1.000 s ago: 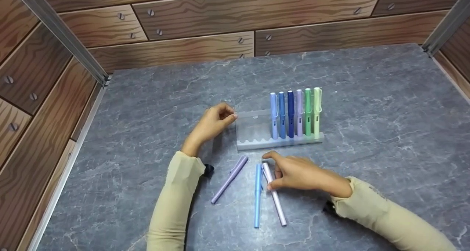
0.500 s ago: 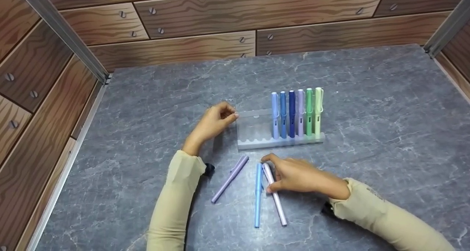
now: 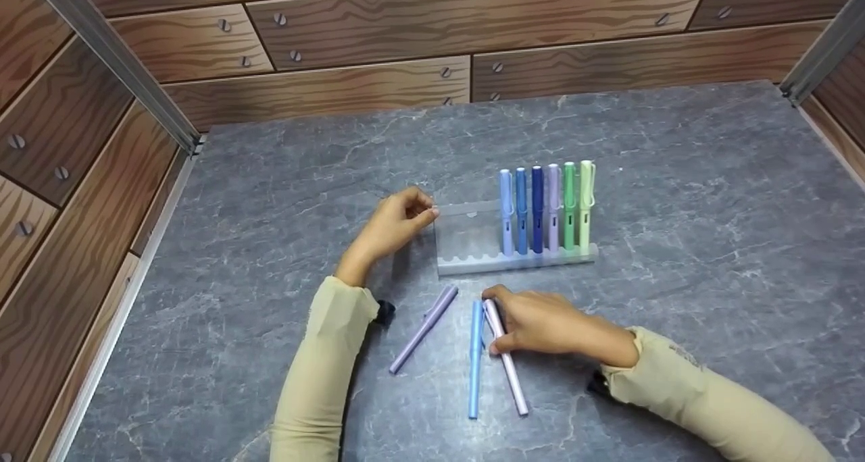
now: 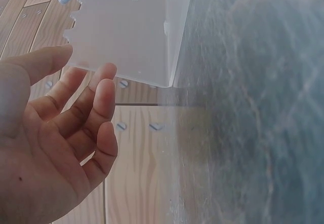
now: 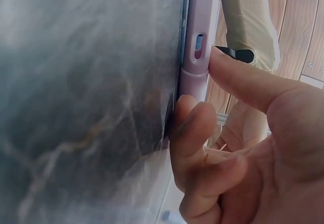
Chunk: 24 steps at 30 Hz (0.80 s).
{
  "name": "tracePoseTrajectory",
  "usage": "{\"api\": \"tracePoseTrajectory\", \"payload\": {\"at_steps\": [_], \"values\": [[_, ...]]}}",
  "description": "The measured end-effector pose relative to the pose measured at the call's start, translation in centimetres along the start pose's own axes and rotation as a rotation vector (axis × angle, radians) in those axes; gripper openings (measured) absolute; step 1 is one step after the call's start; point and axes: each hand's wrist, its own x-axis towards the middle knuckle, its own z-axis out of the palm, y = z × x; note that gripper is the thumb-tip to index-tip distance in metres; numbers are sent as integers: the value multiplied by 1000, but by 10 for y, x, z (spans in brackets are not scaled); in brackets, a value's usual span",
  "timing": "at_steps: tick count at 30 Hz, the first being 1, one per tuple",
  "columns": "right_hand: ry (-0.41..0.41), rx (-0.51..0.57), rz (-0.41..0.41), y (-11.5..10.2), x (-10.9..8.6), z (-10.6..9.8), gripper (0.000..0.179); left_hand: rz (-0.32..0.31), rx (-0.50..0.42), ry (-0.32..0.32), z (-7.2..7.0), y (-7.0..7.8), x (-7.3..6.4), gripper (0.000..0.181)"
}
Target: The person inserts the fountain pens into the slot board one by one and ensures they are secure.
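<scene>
My left hand point(image 3: 392, 225) pinches the upper left corner of a clear plastic pen stand point(image 3: 466, 267) between thumb and forefinger. In the left wrist view the thumb lies at the edge of the stand point(image 4: 126, 37) while the other fingers curl loosely. A pale pink pen point(image 3: 513, 384) lies on the table, and my right hand point(image 3: 544, 321) holds it, forefinger at its top end and thumb at its side. The right wrist view shows the thumb against the pen point(image 5: 201, 11) near its small window. A light blue pen point(image 3: 474, 374) lies right beside it.
Several pens point(image 3: 537, 209) in blues, purple and greens stand in the right part of the stand; its left slots hold none. A purple pen point(image 3: 424, 328) lies slanted on the table, left of the blue one. Wood-patterned walls point(image 3: 378, 87) border the grey table.
My right hand has come slightly down and closed in on the pale pink pen, its forefinger now at the pen's top end. The left hand has stayed at the stand's corner.
</scene>
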Motion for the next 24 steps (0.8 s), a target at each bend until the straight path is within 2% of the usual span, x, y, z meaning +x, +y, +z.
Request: {"api": "tracePoseTrajectory", "payload": {"at_steps": [14, 24], "values": [[-8, 27, -14, 2, -1, -3, 69, -2, -4, 4, -1, 1, -1, 20], [-3, 54, -69, 9, -4, -4, 64, -3, 1, 0, -1, 1, -1, 21]]}}
